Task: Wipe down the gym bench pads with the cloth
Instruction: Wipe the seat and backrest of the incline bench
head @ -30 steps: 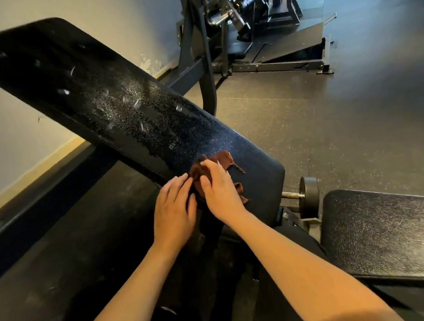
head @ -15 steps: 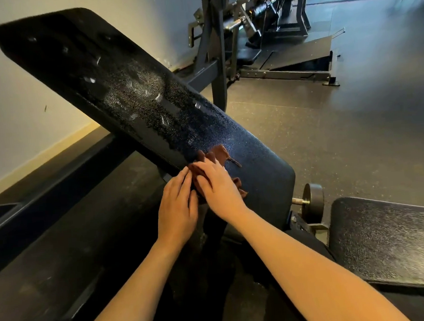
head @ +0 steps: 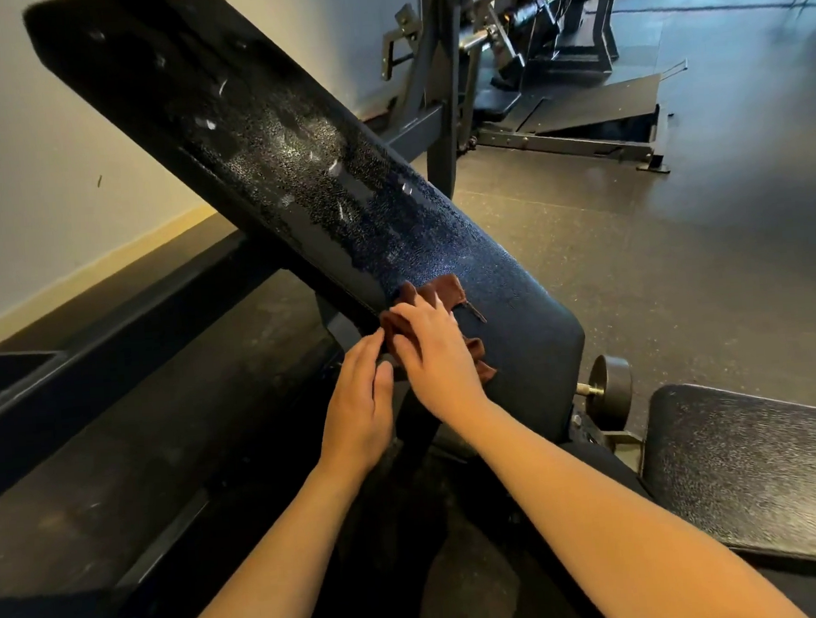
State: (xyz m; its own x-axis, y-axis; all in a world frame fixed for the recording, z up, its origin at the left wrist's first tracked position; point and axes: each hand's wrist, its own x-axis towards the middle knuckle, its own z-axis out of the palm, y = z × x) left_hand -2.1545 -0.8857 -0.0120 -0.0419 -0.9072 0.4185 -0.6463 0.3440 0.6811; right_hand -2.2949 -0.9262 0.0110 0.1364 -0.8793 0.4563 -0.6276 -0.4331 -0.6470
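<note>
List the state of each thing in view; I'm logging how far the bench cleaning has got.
Backrest pad: inclined, beaded with droplets above the cloth.
Cloth: bunched, pressed against the backrest pad's lower end.
Right hand: flat on the cloth, pressing it.
Left hand: fingers straight, at the pad's left edge beside the cloth.
Seat pad: level, speckled, no hand on it.

No readable text
I can make out no label, brand or number on the back pad [head: 293, 182] or the machines [head: 577, 55] behind.
</note>
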